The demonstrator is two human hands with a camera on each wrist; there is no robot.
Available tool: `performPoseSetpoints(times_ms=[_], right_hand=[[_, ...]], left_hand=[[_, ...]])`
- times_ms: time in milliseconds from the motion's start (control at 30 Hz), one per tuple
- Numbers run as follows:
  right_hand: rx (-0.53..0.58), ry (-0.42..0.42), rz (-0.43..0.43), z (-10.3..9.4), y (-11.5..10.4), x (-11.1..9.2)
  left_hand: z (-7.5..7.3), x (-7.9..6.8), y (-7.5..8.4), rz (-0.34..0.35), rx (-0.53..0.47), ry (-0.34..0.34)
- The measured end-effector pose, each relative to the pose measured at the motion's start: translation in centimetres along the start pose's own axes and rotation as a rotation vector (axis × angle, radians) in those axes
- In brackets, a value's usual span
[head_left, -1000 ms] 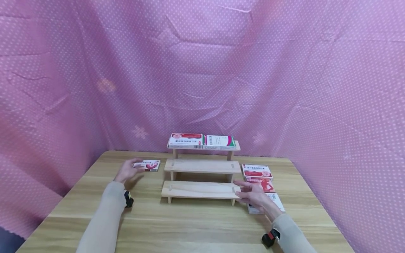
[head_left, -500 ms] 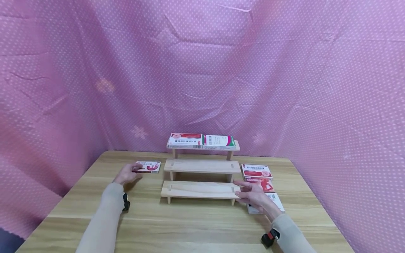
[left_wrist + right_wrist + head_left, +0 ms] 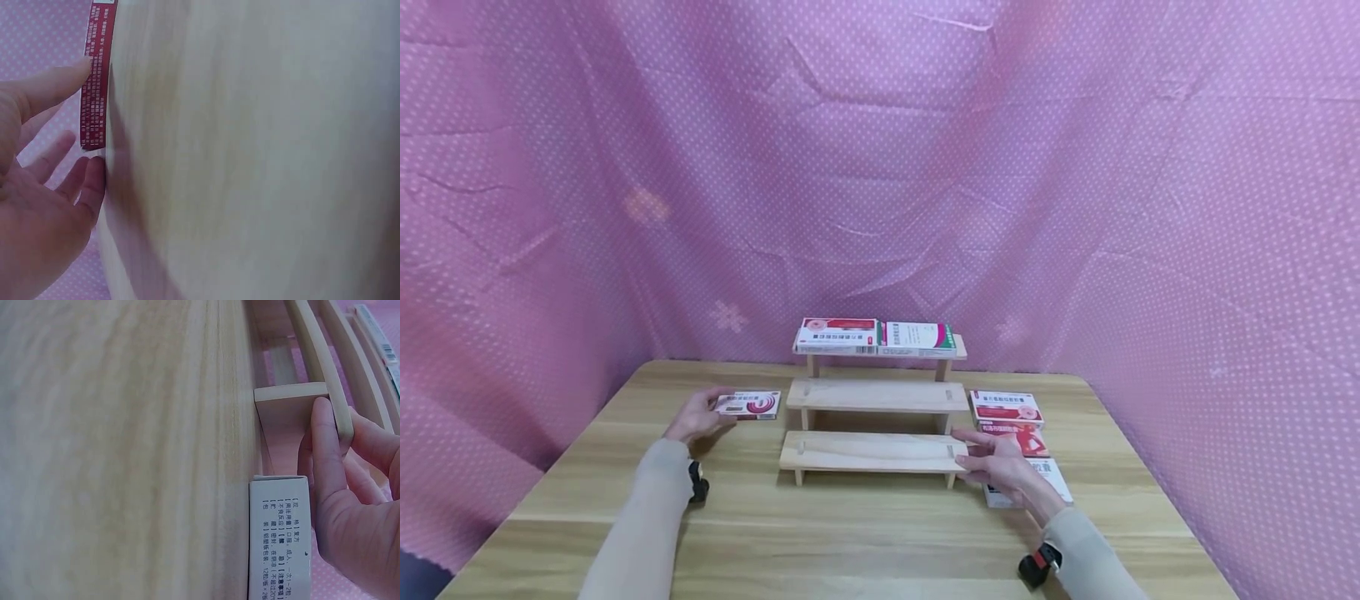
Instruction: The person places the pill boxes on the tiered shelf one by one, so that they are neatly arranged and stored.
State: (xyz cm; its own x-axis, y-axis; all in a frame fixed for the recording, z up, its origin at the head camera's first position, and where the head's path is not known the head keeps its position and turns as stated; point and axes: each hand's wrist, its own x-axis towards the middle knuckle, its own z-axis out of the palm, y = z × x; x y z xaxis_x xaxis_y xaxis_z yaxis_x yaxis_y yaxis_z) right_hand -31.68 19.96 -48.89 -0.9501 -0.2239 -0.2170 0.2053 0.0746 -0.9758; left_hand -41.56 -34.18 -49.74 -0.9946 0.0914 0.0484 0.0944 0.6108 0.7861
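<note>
At the far left of the table (image 3: pixel 835 542), the left hand (image 3: pixel 697 415) pinches the left end of a small box (image 3: pixel 752 405), thumb along its near side and forefinger at the far side; the other fingertips sit loosely bent by its end. Whether this box rests on the table or is slightly lifted, the pictures do not make clear. On the right, the right hand (image 3: pixel 1003 467) grips the right end of the lowest step (image 3: pixel 874 451) of a wooden stand (image 3: pixel 876 395), its finger gap only as wide as the board.

Only the left wrist view makes plain the white print on the small box's red edge. The right wrist view shows fingers on both faces of the board, one beside the support leg (image 3: pixel 290 403), and the printed side of a white box that the hand partly covers from above.

Six boxes can be counted: one at the left hand; two side by side on the top step, red-and-white (image 3: pixel 837 335) left and green-and-white (image 3: pixel 916 335) right; three in a column right of the stand, white-and-red (image 3: pixel 1007 406) far, red (image 3: pixel 1018 439) between, white (image 3: pixel 1051 477) near. One stand carries three steps.
</note>
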Motion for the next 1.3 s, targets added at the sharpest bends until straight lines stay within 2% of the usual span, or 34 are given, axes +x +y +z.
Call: performPoseSetpoints(times_ms=[133,333,467,633,900,1000,1133,1300], right_hand=[[0.000,0.004,0.001,0.0,0.0,0.0],[0.001,0.007,-0.004,0.0,0.0,0.0],[0.002,0.022,0.001,0.0,0.0,0.0],[0.009,0.029,0.016,0.0,-0.1,-0.1],[0.023,0.022,0.026,0.1,0.1,-0.3],[0.026,0.019,0.018,0.1,0.1,-0.3],[0.025,0.023,0.004,0.1,0.0,-0.4],[0.020,0.019,0.003,0.2,-0.3,-0.4]], left_hand=[[0.3,0.2,-0.2,0.069,0.026,0.001],[0.3,-0.1,0.0,0.062,0.061,-0.027],[0.2,-0.4,0.2,0.090,0.052,-0.034],[0.0,-0.8,0.0,0.119,0.102,-0.032],[-1.1,-2.1,0.4,0.041,0.074,-0.083],[-1.6,-2.3,0.8,0.058,0.028,-0.102],[-2.6,-2.7,1.6,0.120,0.001,-0.083],[-4.1,-3.3,2.6,0.125,-0.022,-0.063]])
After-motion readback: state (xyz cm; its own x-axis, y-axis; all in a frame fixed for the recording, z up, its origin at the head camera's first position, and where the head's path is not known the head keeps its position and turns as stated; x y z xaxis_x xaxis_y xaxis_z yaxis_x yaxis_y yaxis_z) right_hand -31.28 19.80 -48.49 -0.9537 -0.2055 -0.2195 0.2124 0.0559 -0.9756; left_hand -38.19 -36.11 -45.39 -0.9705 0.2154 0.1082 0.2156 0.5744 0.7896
